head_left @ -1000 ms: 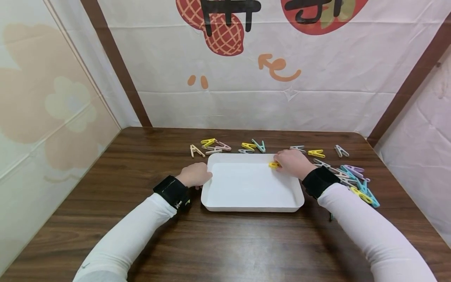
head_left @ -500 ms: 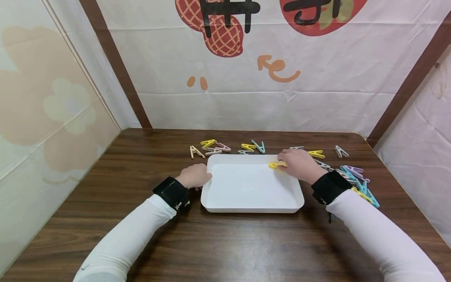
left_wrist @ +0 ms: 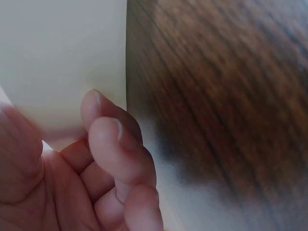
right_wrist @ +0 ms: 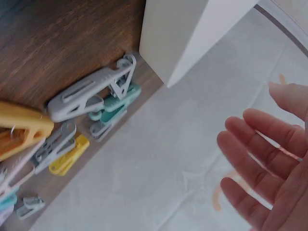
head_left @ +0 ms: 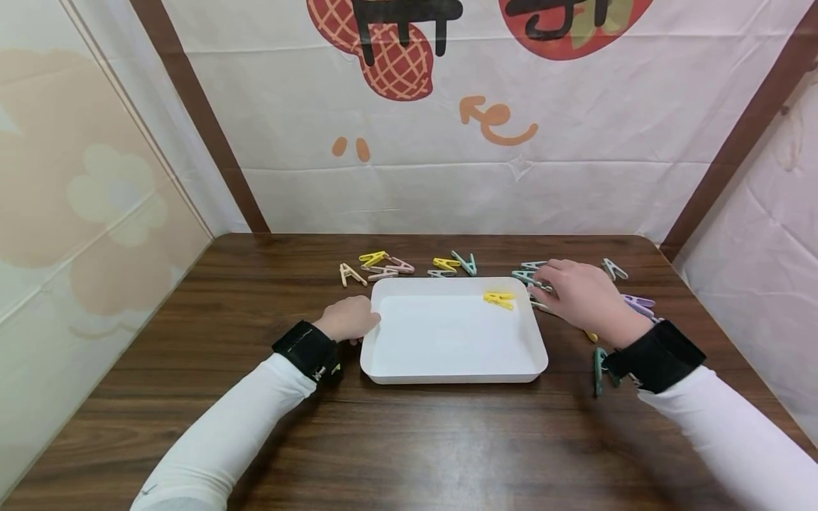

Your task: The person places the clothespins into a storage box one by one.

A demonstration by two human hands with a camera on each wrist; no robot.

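Observation:
My left hand (head_left: 348,317) grips the left edge of a white rectangular tray (head_left: 450,341), thumb at the rim. In the left wrist view its fingers (left_wrist: 115,149) curl against the tray wall (left_wrist: 62,62). A yellow clothespin (head_left: 498,299) lies inside the tray, near the back right corner. My right hand (head_left: 584,294) hovers just right of the tray, over loose clothespins, partly hiding them. Its fingers (right_wrist: 250,154) are spread loosely with nothing between them in the right wrist view. Below the hand there, a grey clothespin (right_wrist: 84,96) lies near the tray's corner (right_wrist: 178,38).
Behind the tray lie several clothespins, among them a beige one (head_left: 351,275), a pink one (head_left: 401,265) and a teal one (head_left: 466,263). A grey-green clothespin (head_left: 614,269) sits at the back right, a dark green one (head_left: 598,370) near the right wrist. A printed curtain (head_left: 409,191) hangs behind the table.
My right hand has let go of the yellow clothespin in the tray and moved right, over the loose clothespins. My left hand stays on the tray's edge.

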